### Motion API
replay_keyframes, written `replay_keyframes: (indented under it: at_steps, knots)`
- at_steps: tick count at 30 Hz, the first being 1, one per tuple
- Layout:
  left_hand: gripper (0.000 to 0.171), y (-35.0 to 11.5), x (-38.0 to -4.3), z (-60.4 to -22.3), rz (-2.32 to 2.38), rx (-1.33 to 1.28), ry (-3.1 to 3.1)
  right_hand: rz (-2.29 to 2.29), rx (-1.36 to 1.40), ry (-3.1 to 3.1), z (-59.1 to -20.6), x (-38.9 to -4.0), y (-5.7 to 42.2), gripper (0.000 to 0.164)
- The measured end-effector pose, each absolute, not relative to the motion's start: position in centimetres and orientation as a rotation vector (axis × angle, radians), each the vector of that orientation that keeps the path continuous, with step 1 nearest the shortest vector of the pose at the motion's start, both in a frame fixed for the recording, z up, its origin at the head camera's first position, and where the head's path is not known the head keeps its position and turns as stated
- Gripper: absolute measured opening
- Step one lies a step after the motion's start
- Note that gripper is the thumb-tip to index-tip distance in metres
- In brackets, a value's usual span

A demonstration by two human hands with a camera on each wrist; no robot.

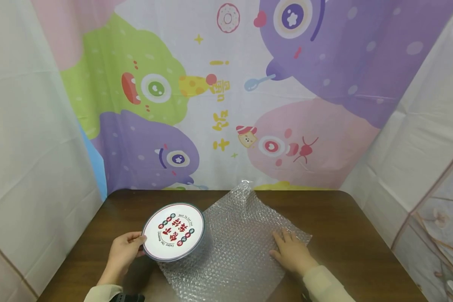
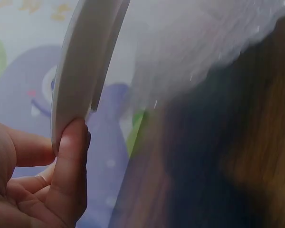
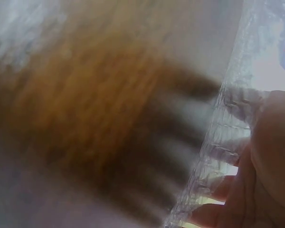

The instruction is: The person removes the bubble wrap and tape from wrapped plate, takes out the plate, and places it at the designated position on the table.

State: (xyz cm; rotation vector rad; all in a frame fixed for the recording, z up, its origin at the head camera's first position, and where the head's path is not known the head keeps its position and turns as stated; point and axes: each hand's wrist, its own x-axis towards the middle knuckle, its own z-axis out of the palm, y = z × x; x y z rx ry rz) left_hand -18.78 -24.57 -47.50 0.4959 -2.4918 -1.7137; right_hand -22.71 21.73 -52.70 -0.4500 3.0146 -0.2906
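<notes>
A round white plate (image 1: 173,231) with a dark rim and red printed characters is tilted up over the left part of a bubble wrap sheet (image 1: 239,245). My left hand (image 1: 121,256) pinches the plate's left edge between thumb and fingers. In the left wrist view, the plate (image 2: 80,71) appears edge-on, with the left hand (image 2: 61,175) gripping its lower end. Fingers spread, my right hand (image 1: 295,255) rests on the right part of the sheet. The right wrist view has the right hand (image 3: 270,152) with fingertips against the bubble wrap (image 3: 206,147).
Under the sheet is a dark brown wooden table (image 1: 347,251) with rounded far corners. A curtain (image 1: 226,167) with cartoon monsters hangs behind it. Pale sheeting (image 1: 34,126) covers the left side, and more pale sheeting (image 1: 419,159) the right.
</notes>
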Motion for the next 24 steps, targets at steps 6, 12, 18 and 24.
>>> replay_keyframes:
  at_steps: [6,12,18,24]
  knots:
    - [0.043,-27.3,-17.8,-47.5,-1.691,0.637,-2.438,-0.3,-0.449,3.012,-52.8,-22.7,21.7,0.065]
    - [0.047,-29.9,-16.7,-47.8,-1.661,0.764,-2.342,-0.305,-0.439,3.011,-53.1,-22.9,21.7,0.066]
    - [0.051,-32.4,-15.8,-48.6,-1.665,0.919,-2.245,-0.293,-0.447,3.007,-53.1,-22.8,21.7,0.065]
    - [0.05,-34.1,-15.1,-50.0,-1.714,1.004,-2.194,-0.28,-0.444,3.006,-53.1,-22.7,21.8,0.066]
